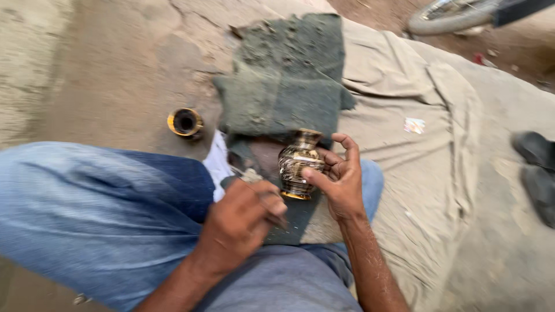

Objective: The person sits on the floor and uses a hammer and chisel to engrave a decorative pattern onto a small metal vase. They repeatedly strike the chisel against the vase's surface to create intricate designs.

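My right hand (340, 176) grips a small brass vase (297, 164) with dark engraved bands, held upright just above my lap. My left hand (240, 222) sits closed beside the vase's lower left, fingers curled around a thin dark tool whose tip points toward the vase; the tool is mostly hidden by my fingers. Under both hands lies a dark cloth (295, 216) on my blue-jeaned leg (98, 208).
A grey-green dusty pad (283, 86) lies on the ground ahead. A small round brass pot (185, 122) stands to its left. Beige cloth (416, 115) covers the ground at right. Dark sandals (537, 173) and a wheel (451, 14) sit at the right edge.
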